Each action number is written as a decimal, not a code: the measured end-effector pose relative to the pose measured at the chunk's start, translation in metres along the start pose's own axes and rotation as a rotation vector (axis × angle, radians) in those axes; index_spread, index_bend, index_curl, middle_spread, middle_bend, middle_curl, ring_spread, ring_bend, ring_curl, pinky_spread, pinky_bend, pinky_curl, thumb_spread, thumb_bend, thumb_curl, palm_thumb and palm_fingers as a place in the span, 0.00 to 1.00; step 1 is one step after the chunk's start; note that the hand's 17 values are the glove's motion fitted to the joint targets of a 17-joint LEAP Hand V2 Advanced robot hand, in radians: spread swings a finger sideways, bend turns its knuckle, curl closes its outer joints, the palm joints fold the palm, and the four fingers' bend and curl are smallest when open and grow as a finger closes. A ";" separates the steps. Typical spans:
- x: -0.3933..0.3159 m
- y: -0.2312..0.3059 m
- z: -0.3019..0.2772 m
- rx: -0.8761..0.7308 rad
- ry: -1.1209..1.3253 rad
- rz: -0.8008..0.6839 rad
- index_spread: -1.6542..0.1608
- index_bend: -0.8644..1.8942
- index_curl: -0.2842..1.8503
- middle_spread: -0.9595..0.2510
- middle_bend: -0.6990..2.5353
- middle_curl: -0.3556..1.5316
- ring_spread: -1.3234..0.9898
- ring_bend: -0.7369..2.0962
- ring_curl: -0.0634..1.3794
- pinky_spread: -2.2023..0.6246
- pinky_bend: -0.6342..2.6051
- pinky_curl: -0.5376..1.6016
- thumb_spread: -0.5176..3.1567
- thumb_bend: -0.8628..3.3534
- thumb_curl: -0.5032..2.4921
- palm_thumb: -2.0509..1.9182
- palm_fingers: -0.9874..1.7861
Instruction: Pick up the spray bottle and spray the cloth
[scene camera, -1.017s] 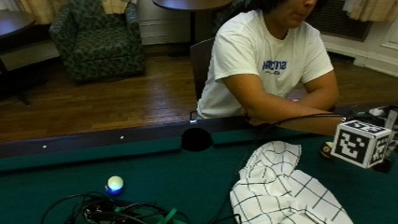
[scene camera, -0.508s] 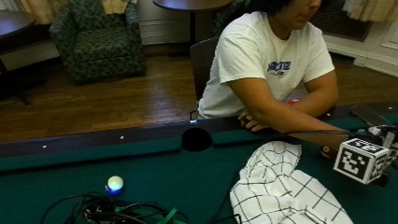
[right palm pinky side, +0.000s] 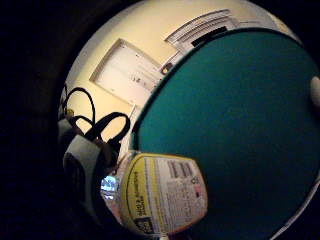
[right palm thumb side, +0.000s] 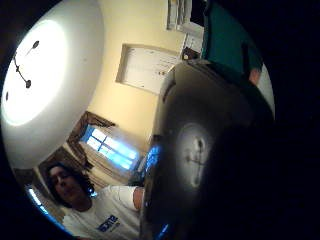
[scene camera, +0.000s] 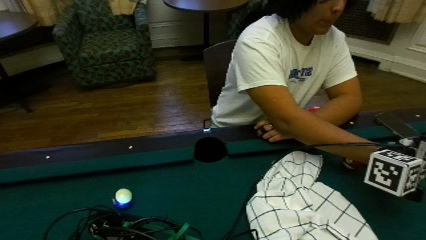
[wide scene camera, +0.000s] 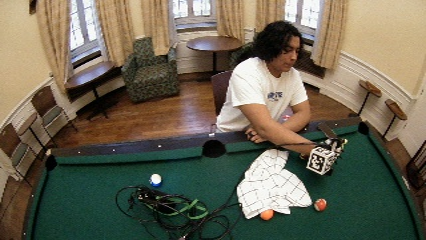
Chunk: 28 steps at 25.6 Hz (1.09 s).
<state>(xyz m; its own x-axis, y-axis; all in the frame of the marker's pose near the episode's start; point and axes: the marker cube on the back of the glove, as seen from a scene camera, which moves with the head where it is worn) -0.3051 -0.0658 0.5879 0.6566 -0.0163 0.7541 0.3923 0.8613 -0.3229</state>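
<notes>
The spray bottle (right palm pinky side: 162, 195) is seen close against the right hand (wide scene camera: 333, 145), over the green counter (wide scene camera: 86, 200) near its far edge — whether the fingers are curled round it cannot be told. The checked cloth (scene camera: 299, 205) is spread just beside the hand.

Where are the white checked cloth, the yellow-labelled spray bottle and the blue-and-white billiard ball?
white checked cloth (scene camera: 299, 210): outside view, middle of the fabric.
yellow-labelled spray bottle (right palm pinky side: 162, 200): little finger side palm view, its label.
blue-and-white billiard ball (scene camera: 123, 196): outside view, its top.

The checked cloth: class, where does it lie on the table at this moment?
In the wide outside view the checked cloth lies crumpled on the green pool table, beside the person's gloved right hand, with an orange ball at its near edge.
</notes>
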 end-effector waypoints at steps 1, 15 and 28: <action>0.001 -0.003 0.001 0.003 -0.001 0.000 0.76 0.39 0.47 0.63 0.40 0.50 0.49 0.53 0.39 0.68 0.36 0.45 0.27 0.20 0.47 0.74 0.84; 0.003 -0.013 0.002 -0.162 -0.125 0.074 0.75 0.38 0.46 0.62 0.40 0.50 0.49 0.53 0.38 0.68 0.36 0.45 0.27 0.20 0.47 0.74 0.84; 0.024 0.023 -0.031 -0.277 0.157 0.155 0.73 0.34 0.41 0.65 0.33 0.45 0.50 0.49 0.37 0.78 0.32 0.44 0.36 0.18 0.41 0.69 0.57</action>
<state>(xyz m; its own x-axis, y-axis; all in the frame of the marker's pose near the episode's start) -0.2603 -0.0622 0.5803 0.8047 0.0070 0.5936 0.4260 0.6896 -0.5856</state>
